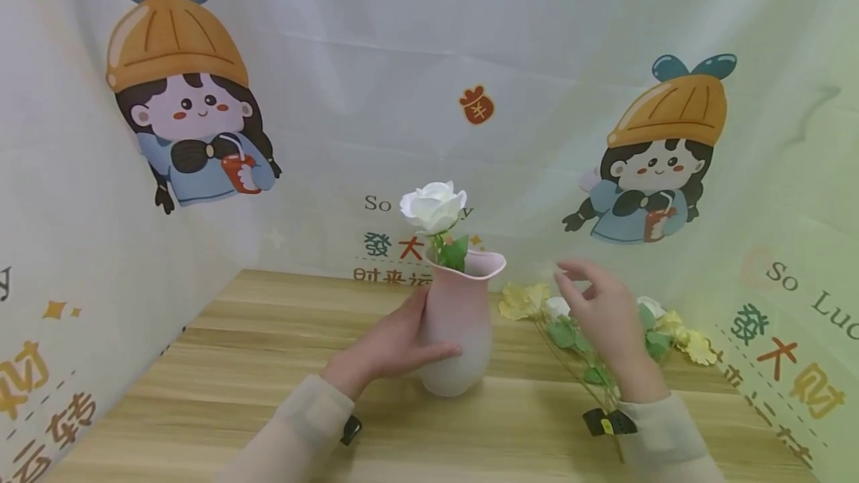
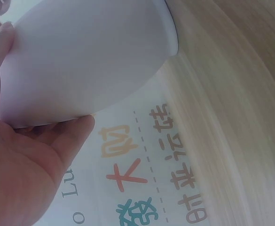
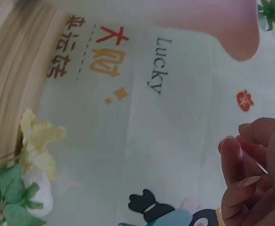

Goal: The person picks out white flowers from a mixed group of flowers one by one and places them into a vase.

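A pink-to-white vase [image 1: 459,319] with a wavy rim stands on the wooden table. One white rose [image 1: 433,207] rises from its mouth, a green leaf against the rim. My left hand [image 1: 396,341] grips the vase from the left, thumb across its front; the left wrist view shows the fingers round the vase wall [image 2: 85,56]. To the right of the vase, my right hand [image 1: 604,319] hovers in the air with loosely bent fingers and nothing in them. Behind and below it lie artificial flowers, among them a yellow flower [image 1: 523,300] and green leaves [image 1: 564,334].
More yellow blooms [image 1: 694,341] lie at the right, by the cloth. A printed cloth [image 1: 376,110] hangs behind and along both sides of the table [image 1: 268,334]. Black straps sit near both wrists, the right one [image 1: 609,422] over the flower stems.
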Demonstrator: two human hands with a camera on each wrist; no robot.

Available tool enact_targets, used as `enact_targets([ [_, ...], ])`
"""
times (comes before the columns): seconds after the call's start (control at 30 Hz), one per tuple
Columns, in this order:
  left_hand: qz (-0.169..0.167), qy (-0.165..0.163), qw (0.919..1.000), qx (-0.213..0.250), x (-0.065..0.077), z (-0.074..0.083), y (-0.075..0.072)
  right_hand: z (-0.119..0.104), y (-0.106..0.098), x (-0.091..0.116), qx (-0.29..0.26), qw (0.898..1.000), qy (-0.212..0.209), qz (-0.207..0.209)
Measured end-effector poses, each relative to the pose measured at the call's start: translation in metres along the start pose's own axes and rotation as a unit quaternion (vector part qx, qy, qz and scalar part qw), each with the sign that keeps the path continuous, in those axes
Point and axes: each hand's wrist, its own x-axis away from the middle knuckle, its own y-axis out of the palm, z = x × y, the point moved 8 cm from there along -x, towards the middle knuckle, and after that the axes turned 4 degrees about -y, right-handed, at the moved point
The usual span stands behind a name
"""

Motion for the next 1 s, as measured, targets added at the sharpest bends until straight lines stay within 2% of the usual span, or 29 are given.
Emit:
enact_targets([
  [0.17,-0.003,0.000,1.0000,0.005,-0.001,-0.001,0.000,0.017,0.001,0.003,0.027,0.999,0.013,-0.027],
  [0.33,-0.003,0.000,1.0000,0.009,0.000,-0.001,0.001,0.035,0.007,0.008,0.072,0.992,0.041,-0.091],
  [0.43,-0.003,-0.002,0.9999,0.010,0.000,-0.002,0.001,0.047,0.013,0.014,0.109,0.981,0.067,-0.146],
  [0.53,-0.003,-0.001,0.9999,0.010,0.000,-0.001,0.001,0.059,0.020,0.022,0.138,0.965,0.091,-0.205],
  [0.73,-0.003,-0.001,1.0000,0.007,0.000,-0.001,0.002,0.086,0.032,0.039,0.150,0.933,0.145,-0.294],
  [0.9,0.000,0.001,1.0000,0.004,0.000,0.000,0.001,0.105,0.037,0.054,0.144,0.911,0.201,-0.331],
  [1.0,0.001,0.001,1.0000,0.003,0.001,0.000,0.000,0.110,0.039,0.060,0.140,0.905,0.220,-0.337],
])
